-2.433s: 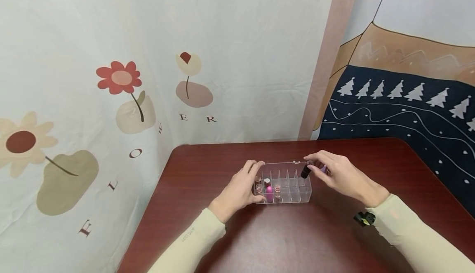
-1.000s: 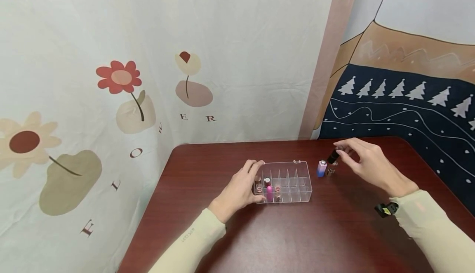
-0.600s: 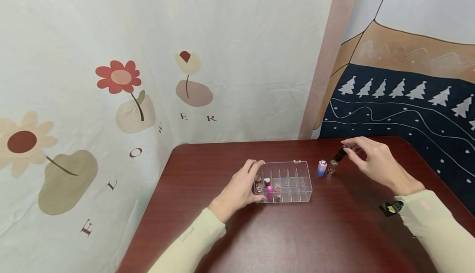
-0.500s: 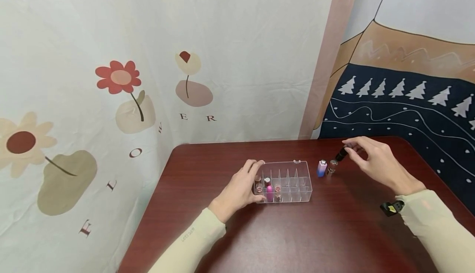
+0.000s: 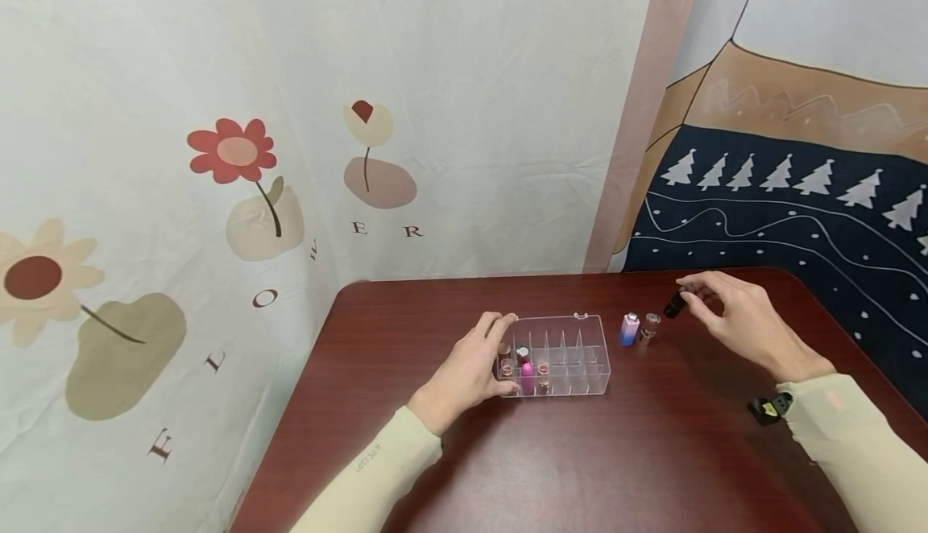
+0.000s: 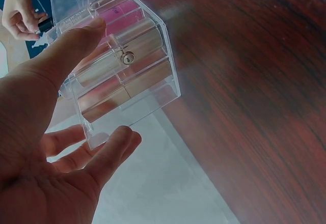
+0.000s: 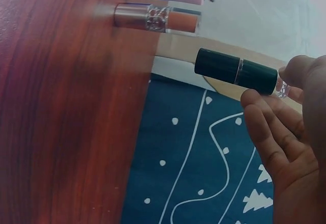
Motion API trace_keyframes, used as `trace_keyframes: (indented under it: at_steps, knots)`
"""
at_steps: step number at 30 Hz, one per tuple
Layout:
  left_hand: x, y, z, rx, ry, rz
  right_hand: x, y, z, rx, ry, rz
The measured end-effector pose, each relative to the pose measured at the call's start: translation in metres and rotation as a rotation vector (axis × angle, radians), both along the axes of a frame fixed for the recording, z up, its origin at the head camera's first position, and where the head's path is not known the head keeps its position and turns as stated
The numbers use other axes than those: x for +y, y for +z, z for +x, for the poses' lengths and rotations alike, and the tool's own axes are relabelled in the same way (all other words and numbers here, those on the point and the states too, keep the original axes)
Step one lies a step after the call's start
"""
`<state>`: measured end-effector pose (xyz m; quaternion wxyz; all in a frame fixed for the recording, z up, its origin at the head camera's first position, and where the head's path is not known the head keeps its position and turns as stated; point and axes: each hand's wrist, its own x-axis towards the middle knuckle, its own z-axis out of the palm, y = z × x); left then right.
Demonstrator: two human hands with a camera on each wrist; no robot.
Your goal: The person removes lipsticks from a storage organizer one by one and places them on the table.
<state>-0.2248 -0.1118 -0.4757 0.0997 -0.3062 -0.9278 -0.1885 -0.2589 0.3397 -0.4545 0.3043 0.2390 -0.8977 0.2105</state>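
Observation:
My left hand grips the left end of a clear divided lipstick organizer, thumb at the front and fingers at the back. Several lipsticks stand in its left compartments, among them a bright pink one. To the right, my right hand pinches a black lipstick by its clear-knobbed end, tilted and close over the table. Just left of it, a pink-and-blue lipstick and a brown lipstick with a clear section stand upright side by side.
Everything is on a dark red-brown wooden table. Behind it hangs a pale cloth printed with flowers, and a dark blue cloth with white trees hangs at the right.
My right hand has carried the black lipstick from beside the organizer to the right, past the two standing lipsticks, and lowered it slightly. My left hand has stayed on the organizer.

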Motion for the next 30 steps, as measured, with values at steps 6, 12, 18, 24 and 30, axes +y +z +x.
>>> trace_keyframes:
  at_steps: [6,12,18,24,30]
  knots:
    - [-0.001,0.001,0.001,0.005,-0.001,0.002,0.002,-0.01,-0.002,-0.031,0.003,0.014]
    - [-0.001,0.001,0.001,0.004,-0.002,0.001,0.003,-0.019,-0.003,-0.046,0.016,0.026]
    - [-0.001,0.001,0.001,0.005,-0.004,0.003,0.002,-0.024,-0.003,-0.054,0.028,0.024]
    - [-0.001,0.001,0.001,0.009,-0.008,0.012,0.002,-0.029,-0.004,-0.093,0.027,0.031]
    - [-0.001,0.001,0.002,0.002,0.0,0.0,0.001,-0.032,-0.002,-0.095,0.026,0.035]
